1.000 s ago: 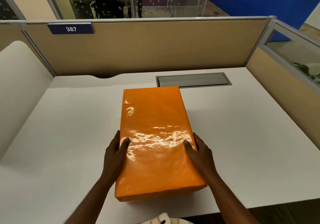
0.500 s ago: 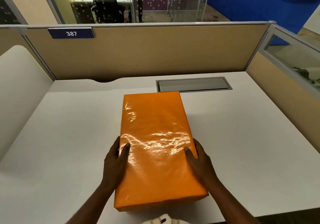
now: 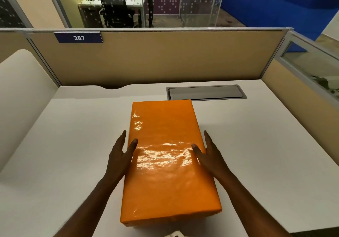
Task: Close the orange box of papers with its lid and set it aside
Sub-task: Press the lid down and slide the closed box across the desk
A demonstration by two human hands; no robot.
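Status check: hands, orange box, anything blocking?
Left hand and right hand open, flanking the orange box, thumbs on top. Lid on, box flat on desk. Desk around it bare.

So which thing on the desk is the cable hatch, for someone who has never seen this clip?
Start at the white desk and look to its far edge, under the tan partition. The cable hatch is the flat grey metal strip sunk into the desktop there, right of centre, just beyond the orange box. Unlike the glossy, raised box, it is dull and lies flush.
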